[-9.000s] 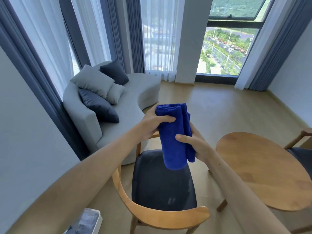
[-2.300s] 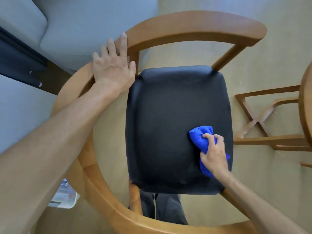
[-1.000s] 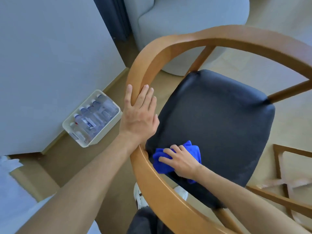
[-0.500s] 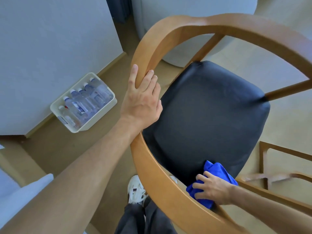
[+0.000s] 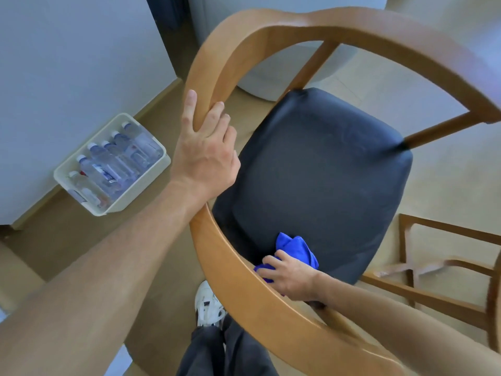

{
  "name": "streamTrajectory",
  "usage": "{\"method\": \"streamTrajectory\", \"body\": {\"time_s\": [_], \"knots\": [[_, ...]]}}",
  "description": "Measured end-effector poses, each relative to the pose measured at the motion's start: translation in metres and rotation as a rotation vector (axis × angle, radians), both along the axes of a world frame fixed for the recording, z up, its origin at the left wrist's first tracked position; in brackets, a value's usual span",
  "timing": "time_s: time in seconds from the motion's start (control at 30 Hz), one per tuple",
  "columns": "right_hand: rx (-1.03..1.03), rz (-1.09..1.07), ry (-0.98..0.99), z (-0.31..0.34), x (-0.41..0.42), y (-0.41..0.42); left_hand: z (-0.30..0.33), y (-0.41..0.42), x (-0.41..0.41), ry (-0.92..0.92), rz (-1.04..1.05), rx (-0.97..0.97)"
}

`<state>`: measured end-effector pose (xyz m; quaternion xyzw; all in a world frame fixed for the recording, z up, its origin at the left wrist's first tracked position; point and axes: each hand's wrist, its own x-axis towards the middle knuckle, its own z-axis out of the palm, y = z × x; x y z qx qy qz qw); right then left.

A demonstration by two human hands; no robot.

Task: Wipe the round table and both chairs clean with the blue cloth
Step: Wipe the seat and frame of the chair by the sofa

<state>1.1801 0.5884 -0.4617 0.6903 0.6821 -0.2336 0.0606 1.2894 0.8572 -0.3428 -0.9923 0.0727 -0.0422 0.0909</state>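
Left hand (image 5: 204, 156) grips chair (image 5: 208, 77) rail; right hand (image 5: 291, 275) clutches blue cloth (image 5: 295, 246) on seat.

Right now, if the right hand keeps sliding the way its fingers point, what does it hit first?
Probably the curved wooden chair rail: the right hand, gripping the blue cloth, points at it. Depth unclear.

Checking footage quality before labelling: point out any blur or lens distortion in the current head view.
Head view: wide-angle bend makes the chair rail bulge; motion smear softens the rail at upper right and the table base; the left hand, right hand and cloth stay fairly sharp; soft daylight, no glare.
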Motion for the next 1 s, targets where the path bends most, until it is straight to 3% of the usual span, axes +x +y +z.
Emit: {"method": "streamTrajectory", "body": {"time_s": [0.13, 0.2, 0.37, 0.57, 0.63, 0.7, 0.8, 0.87, 0.93, 1.0], "knots": [[-0.093, -0.039, 0.033, 0.02, 0.004, -0.107, 0.002, -0.001, 0.0, 0.028, -0.003, 0.007], [-0.112, -0.178, 0.013, 0.028, 0.023, -0.137, 0.002, -0.002, 0.0, 0.036, 0.001, 0.007], [-0.1, -0.907, -0.036, 0.025, 0.07, -0.144, 0.003, -0.004, -0.001, 0.017, 0.013, -0.006], [0.197, -1.666, -0.055, -0.001, 0.041, -0.096, 0.003, -0.006, -0.001, 0.016, 0.009, -0.001], [0.204, -1.598, -0.089, -0.004, 0.027, -0.07, 0.003, -0.007, -0.001, 0.027, 0.0, 0.013], [0.232, -1.302, -0.097, -0.005, 0.003, -0.064, 0.003, -0.009, -0.002, 0.047, -0.017, 0.059], [0.125, -0.801, 0.099, 0.002, -0.018, -0.084, 0.005, -0.012, -0.001, 0.087, -0.062, 0.133], [0.043, -0.636, 0.157, 0.008, -0.004, -0.103, 0.004, -0.016, 0.001, 0.146, -0.123, 0.184], [0.017, -0.711, 0.083, 0.01, 0.018, -0.123, 0.0, -0.02, 0.004, 0.211, -0.121, 0.242], [0.013, -1.055, 0.028, 0.013, 0.044, -0.15, -0.007, -0.029, 0.008, 0.255, -0.074, 0.246]]}}
